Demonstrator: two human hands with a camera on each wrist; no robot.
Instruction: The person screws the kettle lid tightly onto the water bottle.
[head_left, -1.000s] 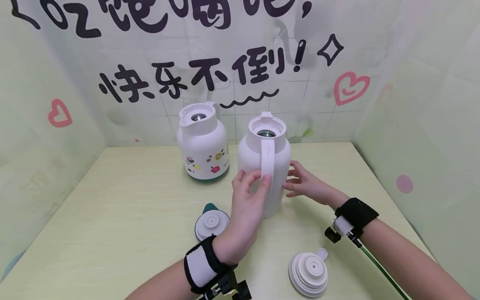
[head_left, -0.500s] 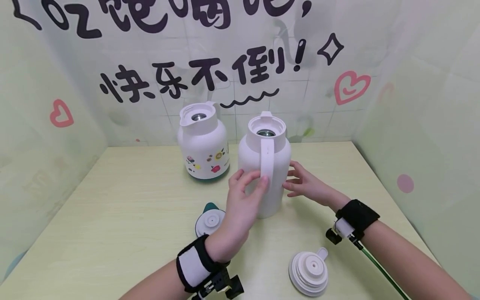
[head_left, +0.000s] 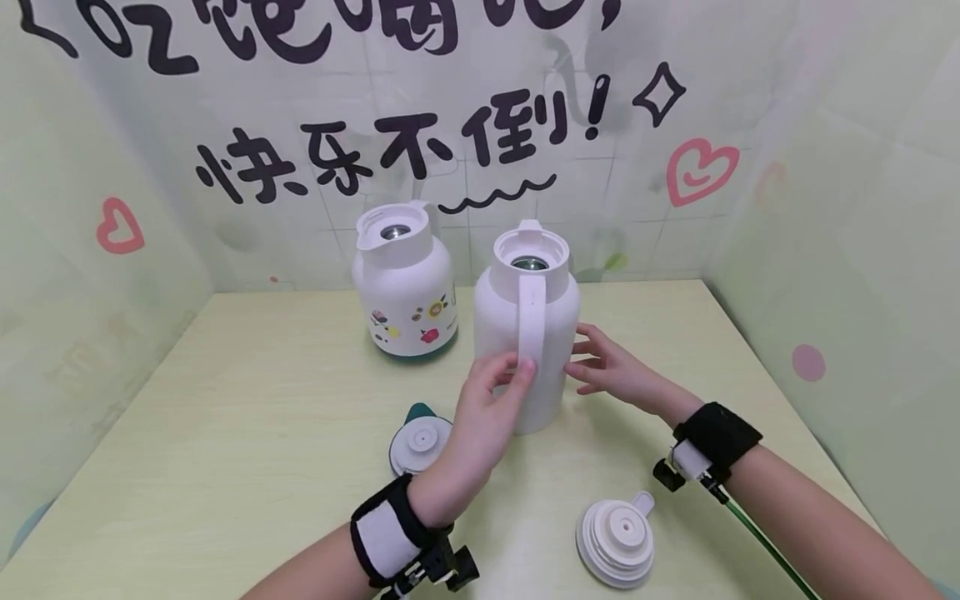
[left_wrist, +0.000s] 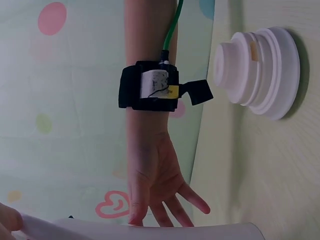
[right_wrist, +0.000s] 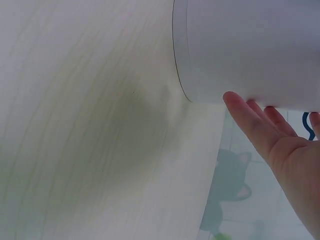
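A tall white vacuum jug (head_left: 495,321) stands upright and lidless on the table, its handle turned toward me. My left hand (head_left: 483,412) pinches the lower part of that handle, thumb in front and fingers bent at its left side. Across the jug, my right hand (head_left: 618,371) has its fingers extended, with the fingertips at the right side of the body. In the right wrist view, several fingertips (right_wrist: 235,102) meet the white wall (right_wrist: 250,55) of the jug near its base. A white stepped stopper (head_left: 621,542) lies near the front of the table.
Behind and left stands a shorter white jug (head_left: 405,292) with fruit prints, also lidless. A round lid (head_left: 417,442) with a green tab lies partly behind my left forearm. Printed cloth walls (head_left: 832,208) close off the back and both sides.
My left hand has shifted slightly down along the handle, and its wrist has moved a little to the left. The right hand and the jug have stayed in place.
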